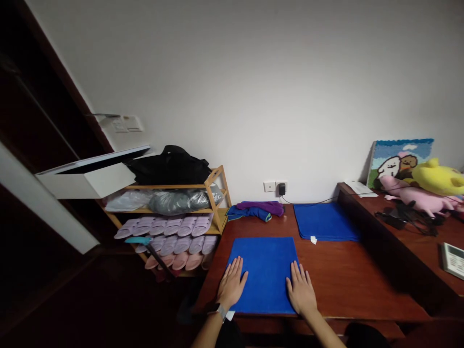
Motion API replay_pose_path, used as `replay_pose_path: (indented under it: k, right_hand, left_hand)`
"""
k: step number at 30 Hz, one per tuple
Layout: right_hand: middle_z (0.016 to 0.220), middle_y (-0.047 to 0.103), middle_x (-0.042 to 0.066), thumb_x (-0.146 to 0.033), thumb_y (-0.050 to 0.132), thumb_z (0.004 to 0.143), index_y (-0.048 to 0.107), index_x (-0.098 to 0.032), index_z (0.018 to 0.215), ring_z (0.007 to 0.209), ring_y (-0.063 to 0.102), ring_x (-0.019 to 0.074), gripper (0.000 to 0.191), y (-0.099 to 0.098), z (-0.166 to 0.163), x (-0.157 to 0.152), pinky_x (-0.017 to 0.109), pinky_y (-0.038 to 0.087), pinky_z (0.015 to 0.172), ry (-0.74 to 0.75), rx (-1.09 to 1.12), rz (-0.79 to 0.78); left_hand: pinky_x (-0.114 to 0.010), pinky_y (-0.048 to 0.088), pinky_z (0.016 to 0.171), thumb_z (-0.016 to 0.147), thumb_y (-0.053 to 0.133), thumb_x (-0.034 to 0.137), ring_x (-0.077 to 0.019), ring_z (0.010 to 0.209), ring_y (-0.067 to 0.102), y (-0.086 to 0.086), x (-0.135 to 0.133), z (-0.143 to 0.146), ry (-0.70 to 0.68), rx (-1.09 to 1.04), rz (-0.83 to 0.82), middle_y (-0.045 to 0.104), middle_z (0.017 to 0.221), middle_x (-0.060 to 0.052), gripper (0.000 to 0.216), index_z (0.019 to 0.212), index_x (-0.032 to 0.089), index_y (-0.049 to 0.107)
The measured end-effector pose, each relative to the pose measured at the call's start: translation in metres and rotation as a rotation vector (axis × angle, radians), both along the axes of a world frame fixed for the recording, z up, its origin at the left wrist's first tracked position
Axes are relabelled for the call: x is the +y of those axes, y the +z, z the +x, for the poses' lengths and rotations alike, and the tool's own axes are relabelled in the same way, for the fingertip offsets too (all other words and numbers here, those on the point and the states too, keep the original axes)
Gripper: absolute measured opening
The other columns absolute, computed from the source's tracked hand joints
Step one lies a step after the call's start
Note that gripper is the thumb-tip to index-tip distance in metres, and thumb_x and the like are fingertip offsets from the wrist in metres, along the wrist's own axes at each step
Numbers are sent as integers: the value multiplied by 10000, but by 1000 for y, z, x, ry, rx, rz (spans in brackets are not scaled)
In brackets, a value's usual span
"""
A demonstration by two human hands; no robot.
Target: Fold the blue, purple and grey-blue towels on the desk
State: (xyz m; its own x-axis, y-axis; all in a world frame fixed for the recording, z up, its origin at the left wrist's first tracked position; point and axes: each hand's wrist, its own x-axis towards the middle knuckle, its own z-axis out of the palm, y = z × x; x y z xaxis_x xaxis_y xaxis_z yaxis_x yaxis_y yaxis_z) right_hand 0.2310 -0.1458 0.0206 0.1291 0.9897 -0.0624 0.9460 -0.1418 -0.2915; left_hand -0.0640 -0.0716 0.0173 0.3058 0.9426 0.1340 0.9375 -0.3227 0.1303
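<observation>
A blue towel (266,275) lies spread flat on the reddish-brown wooden table (333,280). My left hand (232,285) rests flat on its left edge, fingers stretched forward, with a watch on the wrist. On the opposite edge lies my right hand (301,288), palm down and fingers extended. A white tag (230,315) sticks out by the towel's near left corner. Farther back to the right is another blue towel (326,221), folded flat, with its own white tag. Bundled blue and purple cloths (259,209) sit at the table's back left.
Left of the table, a wooden shoe rack (216,193) holds several slippers (170,224), a black bag (172,166) and a white box (87,181). A plug (282,189) with a cable is in the wall. Plush toys (416,195) lie on the raised right-hand surface.
</observation>
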Motion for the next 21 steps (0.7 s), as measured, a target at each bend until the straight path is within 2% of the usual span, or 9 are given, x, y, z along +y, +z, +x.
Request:
replay_pose_path:
  k: [5, 9, 14, 18, 21]
  right_hand:
    - [1699, 126, -5, -502, 172, 1010, 178, -150, 1620, 1579, 87, 232, 704, 4, -1, -2, 440, 85, 1291, 6, 29, -33]
    - [1689, 199, -21, -532, 172, 1014, 270, -218, 1609, 1573, 140, 236, 680, 3, 10, 10, 457, 118, 1286, 19, 82, -5]
    - [1693, 247, 14, -424, 245, 1012, 353, -260, 1586, 1569, 161, 262, 607, 18, 65, 71, 477, 130, 1270, -96, -1, 111]
    - [1698, 236, 77, -486, 296, 1005, 329, -269, 1594, 1550, 206, 348, 629, 26, 108, 124, 548, 121, 1247, -216, -82, 31]
    - [1692, 253, 89, -540, 307, 1004, 314, -302, 1594, 1537, 226, 385, 636, 20, 116, 136, 588, 150, 1225, -240, -86, -15]
  left_hand:
    - [-449, 225, 1270, 1039, 245, 538, -224, 1551, 236, 9, 5, -22, 65, 50, -75, 276, 1677, -78, 692, 1607, 144, 281]
    - [-486, 250, 1259, 1032, 259, 531, -239, 1546, 248, 0, 8, -42, 80, 16, -62, 274, 1677, -66, 680, 1617, 184, 257]
    - [-489, 243, 1268, 1023, 287, 542, -231, 1549, 233, -12, 13, -50, 75, -39, -40, 269, 1679, -38, 687, 1620, 204, 243]
    - [-487, 274, 1260, 1019, 278, 521, -224, 1541, 258, -14, 16, -54, 71, -57, -40, 301, 1667, -12, 662, 1614, 231, 271]
    - [-482, 305, 1249, 1008, 284, 511, -225, 1535, 269, -16, 20, -57, 84, -50, -43, 320, 1657, 8, 649, 1603, 252, 306]
